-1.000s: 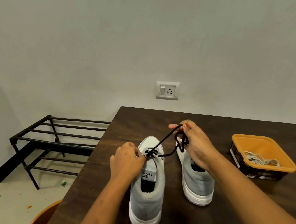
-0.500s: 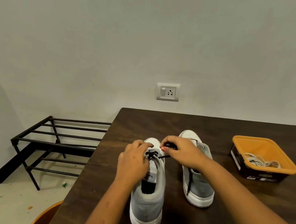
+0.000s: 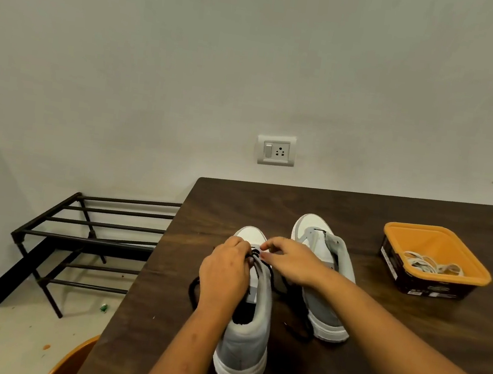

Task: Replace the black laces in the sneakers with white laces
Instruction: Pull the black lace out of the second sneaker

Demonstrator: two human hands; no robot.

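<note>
1. Pinching the black lace [image 3: 256,254] at the toe-end eyelets of the grey sneaker [image 3: 245,337], left hand [image 3: 224,275] and right hand [image 3: 291,262] both curl fingertips onto it.
2. That sneaker's long axis runs heel-near, toe-far; slack lace trails down both its flanks.
3. Right of it, beyond the second sneaker [image 3: 328,295], white laces [image 3: 429,265] wait in the orange tub [image 3: 438,243], with the right hand nearer.

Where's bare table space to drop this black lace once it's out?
Bare table lies between the right sneaker and the orange tub, and beyond both toes toward the wall. Crowded around the left sneaker: left hand, right hand and black lace loops.
</note>
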